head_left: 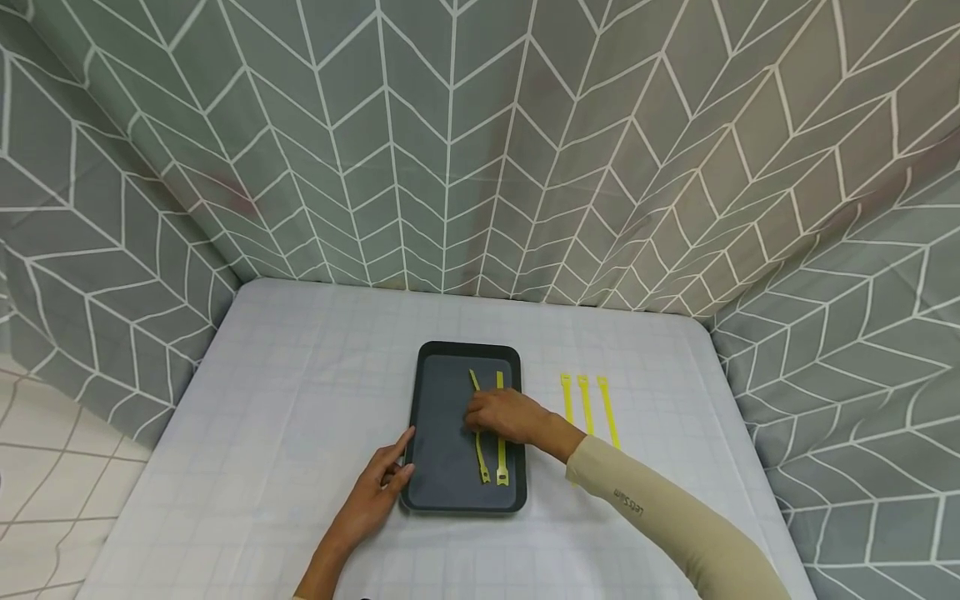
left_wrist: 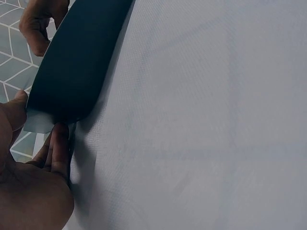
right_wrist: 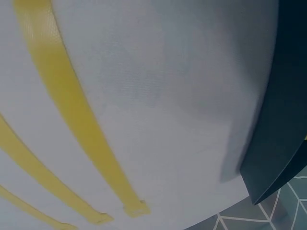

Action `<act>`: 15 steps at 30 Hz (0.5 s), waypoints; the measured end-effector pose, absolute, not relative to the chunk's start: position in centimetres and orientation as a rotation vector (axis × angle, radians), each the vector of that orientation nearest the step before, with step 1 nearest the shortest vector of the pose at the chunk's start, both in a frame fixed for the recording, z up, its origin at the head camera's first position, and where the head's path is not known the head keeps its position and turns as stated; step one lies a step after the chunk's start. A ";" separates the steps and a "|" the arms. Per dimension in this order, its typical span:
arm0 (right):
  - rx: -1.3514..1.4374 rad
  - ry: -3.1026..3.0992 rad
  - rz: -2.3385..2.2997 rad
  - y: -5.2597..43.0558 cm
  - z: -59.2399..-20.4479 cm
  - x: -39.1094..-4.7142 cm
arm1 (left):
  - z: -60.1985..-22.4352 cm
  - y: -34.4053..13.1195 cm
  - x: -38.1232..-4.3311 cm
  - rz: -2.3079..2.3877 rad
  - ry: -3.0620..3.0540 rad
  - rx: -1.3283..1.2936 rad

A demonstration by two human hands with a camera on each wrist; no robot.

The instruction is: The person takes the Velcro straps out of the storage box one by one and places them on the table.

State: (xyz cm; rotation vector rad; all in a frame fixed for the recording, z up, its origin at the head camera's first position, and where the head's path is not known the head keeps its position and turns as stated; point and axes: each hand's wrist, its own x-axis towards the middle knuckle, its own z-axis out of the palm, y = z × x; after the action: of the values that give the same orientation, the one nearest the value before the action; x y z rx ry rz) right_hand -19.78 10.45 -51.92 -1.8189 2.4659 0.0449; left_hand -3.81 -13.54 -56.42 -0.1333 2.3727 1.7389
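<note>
A dark grey tray (head_left: 442, 492) lies on the table with two yellow hook-and-loop cable straps in it. My right hand (head_left: 506, 414) reaches over the tray and pinches the left strap (head_left: 482, 467), which runs slightly slanted under the fingers; the fingertips are hidden. Beside it, the other strap (head_left: 502, 467) lies lengthwise, its middle covered by the hand. At the tray's left side, my left hand (head_left: 372, 492) holds the rim, thumb and fingers on the edge. The left wrist view shows this hand (left_wrist: 38, 187) close against the tray's outer wall (left_wrist: 81, 62).
Right of the tray, three more yellow straps (head_left: 586, 400) lie side by side on the white tablecloth (head_left: 300, 375), partly under the right forearm. In the right wrist view, the nearest of these straps (right_wrist: 81, 110) lies beside the tray wall (right_wrist: 273, 120). Patterned grey curtains (head_left: 480, 167) surround the table.
</note>
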 end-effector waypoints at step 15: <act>-1.860 2.510 -0.114 10.5 -50.8 -19.8 | -56.5 -13.5 -3.9 1.754 2.339 -0.132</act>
State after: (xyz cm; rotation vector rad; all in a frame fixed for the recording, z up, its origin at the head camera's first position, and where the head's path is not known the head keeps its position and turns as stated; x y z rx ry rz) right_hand -19.77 10.54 -50.79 -1.8596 2.5103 -0.1141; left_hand -3.90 -13.52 -56.53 -0.1321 2.3392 1.7544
